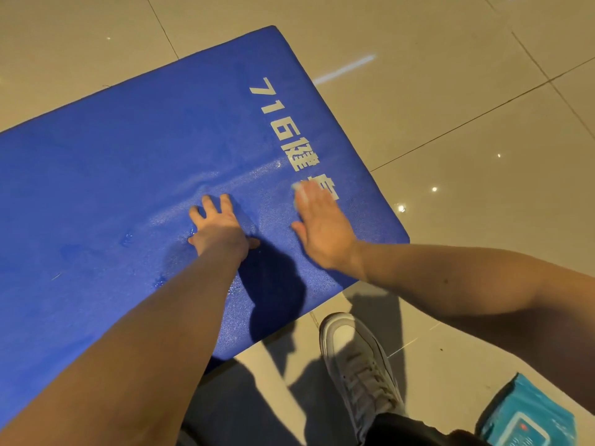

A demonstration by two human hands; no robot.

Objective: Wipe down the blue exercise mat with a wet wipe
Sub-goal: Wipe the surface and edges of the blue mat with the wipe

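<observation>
The thick blue foam exercise mat is lying flat on the beige tiled floor, filling the view from 9 o'clock to the centre, with its near corner pointing towards 4 o'clock. Just left of centre the left hand is pressing down on the mat with its fingers spread wide and holding nothing, which appears to be steadying the mat. The surface around it is glistening with damp streaks. At 1 o'clock from that hand, the right hand is lying flat with its fingers straight and together, pressing a crumpled white wet wipe against the mat over the lower end of the white printed lettering; motion blur is hiding the wipe's exact shape. The wiping step is probably under way near the mat's right edge. The next move is likely calling for even downward pressure and a long sweep towards the drier stretch at 9 o'clock. Lower right, a white laced shoe is standing on the floor, and a teal wet-wipe packet is lying at 5 o'clock.
</observation>
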